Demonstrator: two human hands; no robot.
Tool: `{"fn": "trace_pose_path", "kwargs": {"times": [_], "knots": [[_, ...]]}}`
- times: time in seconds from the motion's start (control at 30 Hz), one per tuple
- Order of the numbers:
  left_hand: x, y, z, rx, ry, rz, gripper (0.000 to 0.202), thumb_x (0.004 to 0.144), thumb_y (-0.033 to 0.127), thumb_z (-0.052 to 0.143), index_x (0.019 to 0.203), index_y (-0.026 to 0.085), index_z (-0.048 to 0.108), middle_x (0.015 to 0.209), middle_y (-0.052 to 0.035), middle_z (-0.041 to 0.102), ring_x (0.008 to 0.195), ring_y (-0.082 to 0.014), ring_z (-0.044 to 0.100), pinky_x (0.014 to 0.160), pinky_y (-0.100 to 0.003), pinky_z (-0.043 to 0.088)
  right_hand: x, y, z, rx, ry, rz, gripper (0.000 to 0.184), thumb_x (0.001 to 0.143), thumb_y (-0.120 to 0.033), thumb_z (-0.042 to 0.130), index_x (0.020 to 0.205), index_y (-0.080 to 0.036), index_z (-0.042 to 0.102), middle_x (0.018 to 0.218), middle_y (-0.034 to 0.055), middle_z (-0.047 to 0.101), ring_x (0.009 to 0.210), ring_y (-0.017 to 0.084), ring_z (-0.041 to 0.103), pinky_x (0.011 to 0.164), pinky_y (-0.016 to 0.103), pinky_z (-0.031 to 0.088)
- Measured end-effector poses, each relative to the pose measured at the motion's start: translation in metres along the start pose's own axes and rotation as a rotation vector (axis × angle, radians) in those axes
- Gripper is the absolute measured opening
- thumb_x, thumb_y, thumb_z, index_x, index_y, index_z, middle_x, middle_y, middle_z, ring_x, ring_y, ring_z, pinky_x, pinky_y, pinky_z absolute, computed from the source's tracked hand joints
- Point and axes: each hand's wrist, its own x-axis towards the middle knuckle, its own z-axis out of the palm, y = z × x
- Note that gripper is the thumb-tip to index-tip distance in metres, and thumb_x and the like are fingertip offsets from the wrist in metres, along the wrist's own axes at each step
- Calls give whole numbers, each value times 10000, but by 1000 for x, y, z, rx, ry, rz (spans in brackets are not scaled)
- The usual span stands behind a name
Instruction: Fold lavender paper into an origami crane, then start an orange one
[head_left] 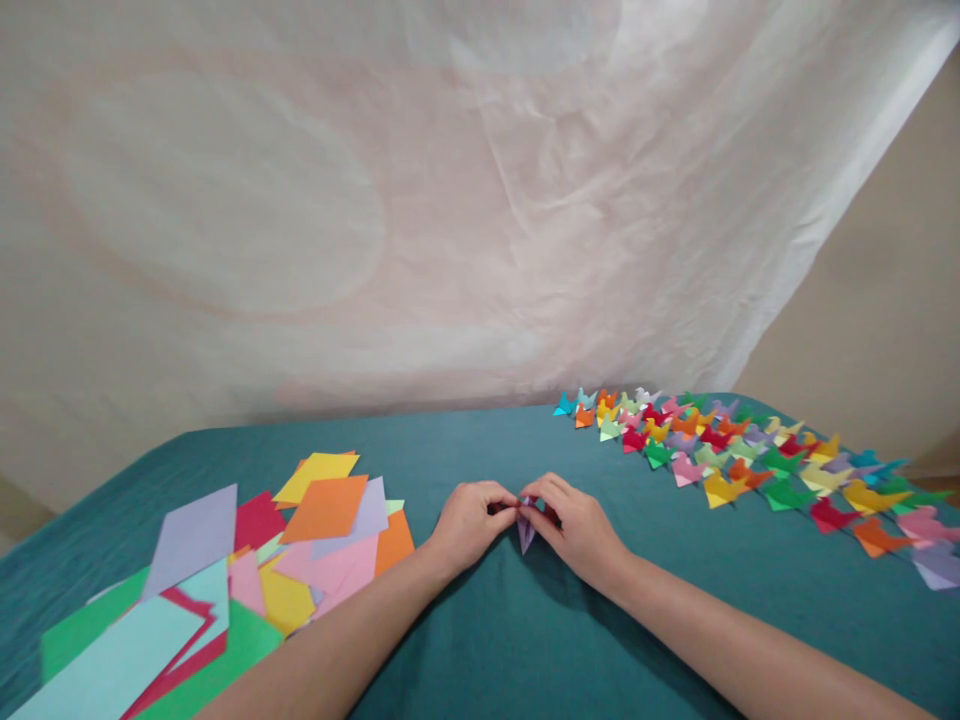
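Near the middle of a teal table (pixel 442 445), the left hand (pixel 472 522) and right hand (pixel 576 525) pinch a small folded purple paper (pixel 526 537) between fingertips, its point hanging down. Such tiny folds probably need light, even pressure and matched edges.

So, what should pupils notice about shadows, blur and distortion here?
Head view: soft shadow falls on the teal cloth below the right forearm; head view: creases on the purple paper look soft; head view: paper birds near the right edge look stretched.
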Motion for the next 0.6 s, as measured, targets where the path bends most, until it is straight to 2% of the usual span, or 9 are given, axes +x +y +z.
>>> {"fn": "trace_pose_path", "kwargs": {"times": [0.17,0.43,0.6], "knots": [[-1,0,0,20,-7,34,177,780,155,532,795,192,705,843,-19,689,809,-160,614,743,-227,444,1,1,-3,-67,-8,-70,146,898,-240,484,989,-219,596,950,55,610,819,171,590,738,274,452],[-1,-1,-1,61,-11,78,179,789,145,542,818,199,711,863,-15,677,829,-154,602,772,-224,442,0,1,-2,-84,13,-80,140,902,-237,481,937,-206,613,920,56,615,802,164,586,733,270,452],[-2,0,0,106,0,80,182,796,129,532,807,198,700,866,-13,671,832,-156,597,775,-232,444,1,2,-2,-128,28,-138,133,907,-238,486,903,-193,611,873,48,623,779,155,578,711,259,438]]}}
